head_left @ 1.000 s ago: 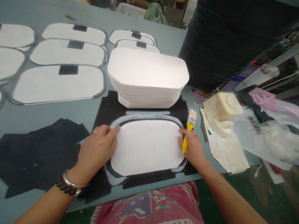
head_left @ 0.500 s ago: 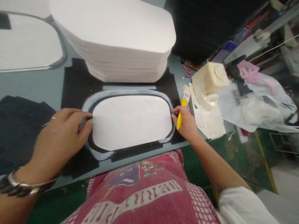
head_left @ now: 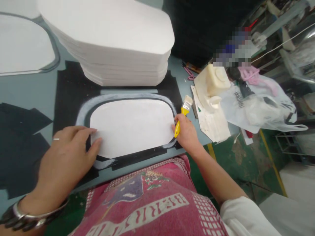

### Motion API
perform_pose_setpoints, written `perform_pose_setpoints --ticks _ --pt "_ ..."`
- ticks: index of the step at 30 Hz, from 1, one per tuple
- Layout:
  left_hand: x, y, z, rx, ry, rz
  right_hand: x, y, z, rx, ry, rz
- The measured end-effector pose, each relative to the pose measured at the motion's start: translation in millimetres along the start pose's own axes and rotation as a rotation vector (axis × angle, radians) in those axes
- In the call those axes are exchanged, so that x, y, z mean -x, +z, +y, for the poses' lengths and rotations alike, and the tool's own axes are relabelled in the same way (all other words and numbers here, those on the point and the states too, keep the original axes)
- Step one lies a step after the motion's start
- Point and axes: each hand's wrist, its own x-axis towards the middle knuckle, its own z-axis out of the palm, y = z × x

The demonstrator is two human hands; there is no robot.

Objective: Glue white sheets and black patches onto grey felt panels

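A white rounded panel point(head_left: 133, 126) lies on black material point(head_left: 66, 95) at the table's front edge, with a whitish band point(head_left: 86, 105) around much of it. My left hand point(head_left: 69, 154) rests at the panel's left end, thumb and fingers apart, fingertips at its edge. At the right end, my right hand point(head_left: 186, 132) has its fingers curled round the yellow handle of a brush point(head_left: 184, 111), bristles pointing up and away. Its fingertips touch the panel's right edge.
Behind the panel stands a tall stack of white sheets point(head_left: 123, 62). Black pieces point(head_left: 22, 131) lie at left. A cream plastic container point(head_left: 216, 80) and a plastic bag point(head_left: 261, 105) sit at right. Another white panel point(head_left: 24, 46) is at far left.
The whole view has shifted, so most things appear further left. My left hand has come lower along the panel's left end and its thumb now overlaps the panel. The brush leans further right.
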Motion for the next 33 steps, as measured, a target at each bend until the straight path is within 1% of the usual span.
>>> perform_pose_setpoints --ticks 3,5,7,9,11,13,16,19,22,24,33 --pt "-9 0.9 7 0.066 0.114 0.086 -7 3 -3 0.002 -0.033 0.054" --pt "-19 2.4 17 0.101 0.184 0.122 -17 5 -8 -0.002 -0.066 0.093" --pt "-30 4.4 32 0.126 0.244 0.118 -31 8 -19 0.001 -0.116 0.127" --pt "-39 7.0 48 0.138 0.289 0.096 -47 11 -34 0.011 -0.195 0.149" --pt "-45 10.0 62 0.121 0.32 0.075 -61 15 -52 0.024 -0.313 0.141" --pt "-46 13.2 70 0.081 0.33 0.068 -73 22 -70 0.047 -0.465 0.097" --pt "-44 17.2 74 0.032 0.327 0.081 -92 35 -91 0.091 -0.701 0.021" --pt "-42 19.9 72 0.043 0.328 0.101 -113 45 -102 0.128 -0.846 -0.02" --pt "-40 22.1 71 0.075 0.322 0.112 -129 51 -108 0.162 -0.878 -0.044" --pt "-39 23.5 72 0.087 0.313 0.109 -133 53 -111 0.19 -0.877 -0.062" --pt "-35 21.6 78 0.117 0.271 0.095 -128 54 -114 0.186 -0.85 -0.124"
